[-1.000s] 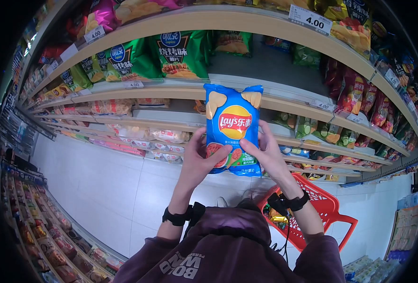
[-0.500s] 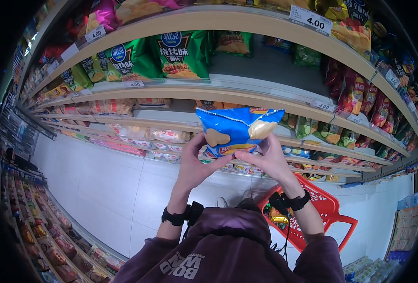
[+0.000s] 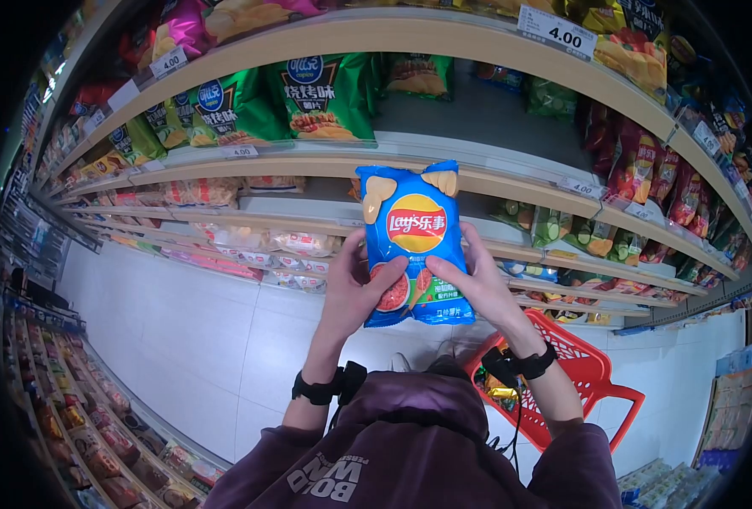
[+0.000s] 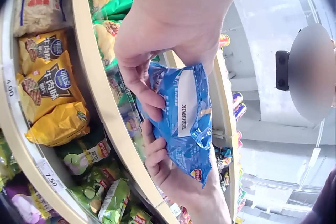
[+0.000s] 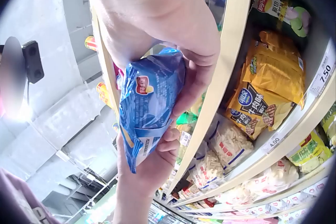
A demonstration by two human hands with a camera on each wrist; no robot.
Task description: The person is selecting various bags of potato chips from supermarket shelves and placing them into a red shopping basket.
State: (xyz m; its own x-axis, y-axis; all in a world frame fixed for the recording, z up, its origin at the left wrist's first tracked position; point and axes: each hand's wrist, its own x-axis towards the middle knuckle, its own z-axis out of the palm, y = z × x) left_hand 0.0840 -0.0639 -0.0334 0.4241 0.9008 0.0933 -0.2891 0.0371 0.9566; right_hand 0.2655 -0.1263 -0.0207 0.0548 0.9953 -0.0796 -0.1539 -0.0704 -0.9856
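A blue bag of Lay's potato chips [image 3: 414, 229] is held up in front of the shelves, its printed front facing the head camera. My left hand [image 3: 359, 284] grips its lower left side, thumb across the front and fingers behind. The right hand [image 3: 478, 280] grips the lower right side the same way. In the left wrist view the back of the chip bag [image 4: 181, 113] shows a white printed panel, with fingers of both hands against it. The right wrist view shows the bag's bottom end [image 5: 149, 98] between the two hands.
Green chip bags [image 3: 325, 97] stand on the shelf above, red bags [image 3: 634, 170] farther right. A red shopping basket [image 3: 575, 356] with packaged goods inside sits on the floor at my right. Another shelf of packaged goods [image 3: 96, 424] lies at lower left.
Half a second ago the chip bag was tipped so its top edge faced the head camera; now its front faces up again. Both hands have kept their grip.
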